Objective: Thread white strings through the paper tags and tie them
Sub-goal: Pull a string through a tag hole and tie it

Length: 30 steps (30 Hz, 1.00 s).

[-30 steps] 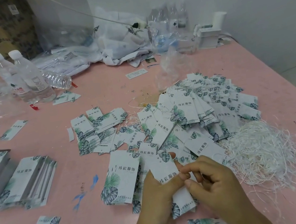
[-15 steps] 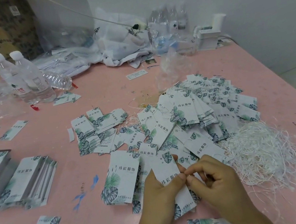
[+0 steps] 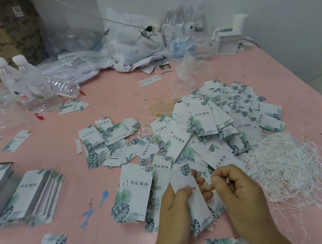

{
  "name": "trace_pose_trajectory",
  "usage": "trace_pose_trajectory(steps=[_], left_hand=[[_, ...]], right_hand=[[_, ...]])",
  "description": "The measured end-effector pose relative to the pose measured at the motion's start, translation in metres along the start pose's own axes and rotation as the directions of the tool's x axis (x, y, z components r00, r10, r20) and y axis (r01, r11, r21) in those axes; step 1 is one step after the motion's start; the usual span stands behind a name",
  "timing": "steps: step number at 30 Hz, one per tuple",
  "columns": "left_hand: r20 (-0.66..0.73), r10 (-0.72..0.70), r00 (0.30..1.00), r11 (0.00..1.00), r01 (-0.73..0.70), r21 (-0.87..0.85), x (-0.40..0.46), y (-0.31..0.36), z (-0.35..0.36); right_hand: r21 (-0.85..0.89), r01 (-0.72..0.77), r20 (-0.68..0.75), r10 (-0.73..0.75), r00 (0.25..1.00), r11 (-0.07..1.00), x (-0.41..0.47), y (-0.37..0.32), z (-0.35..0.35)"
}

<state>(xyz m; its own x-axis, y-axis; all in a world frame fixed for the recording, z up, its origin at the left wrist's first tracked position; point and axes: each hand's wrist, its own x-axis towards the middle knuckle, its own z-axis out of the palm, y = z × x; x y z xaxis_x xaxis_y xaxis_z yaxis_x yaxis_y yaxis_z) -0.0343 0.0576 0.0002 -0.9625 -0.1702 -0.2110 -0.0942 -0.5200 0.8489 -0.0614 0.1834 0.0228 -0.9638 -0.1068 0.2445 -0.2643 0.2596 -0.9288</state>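
Seemingly, the work was caught partway: one paper tag was held just above the table's near edge, pinched under the thumb of the left hand, while the right hand, fingers curled, nipped a white string just beside it. Whether the string had passed the hole could not be told. Strung tags were heaped beyond; loose strings and unstrung stacks remained on the pink table.
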Motion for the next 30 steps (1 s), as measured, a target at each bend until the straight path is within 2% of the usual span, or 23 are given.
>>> trace_pose_trajectory(steps=[3,9,15,23,30], left_hand=[[0.053,0.032,0.998,0.999,-0.034,0.040,-0.004,0.001,0.001],[0.131,0.178,0.975,0.957,-0.203,0.209,-0.008,0.004,0.001],[0.146,0.181,0.973,0.962,-0.206,0.179,-0.006,-0.002,0.001],[0.163,0.205,0.965,0.970,-0.222,0.095,-0.003,-0.013,0.002],[0.140,0.236,0.961,0.940,-0.263,0.216,0.001,-0.021,-0.003]], right_hand=[[0.009,0.019,-0.014,-0.018,1.000,1.000,0.000,-0.001,0.005],[-0.119,0.075,-0.038,-0.080,0.996,0.990,-0.001,0.002,0.010],[-0.141,0.153,-0.037,-0.160,0.986,0.978,0.000,0.002,0.012],[-0.262,0.209,-0.023,-0.222,0.975,0.942,-0.001,0.006,0.013],[-0.279,0.232,-0.017,-0.247,0.969,0.932,-0.001,0.007,0.013]])
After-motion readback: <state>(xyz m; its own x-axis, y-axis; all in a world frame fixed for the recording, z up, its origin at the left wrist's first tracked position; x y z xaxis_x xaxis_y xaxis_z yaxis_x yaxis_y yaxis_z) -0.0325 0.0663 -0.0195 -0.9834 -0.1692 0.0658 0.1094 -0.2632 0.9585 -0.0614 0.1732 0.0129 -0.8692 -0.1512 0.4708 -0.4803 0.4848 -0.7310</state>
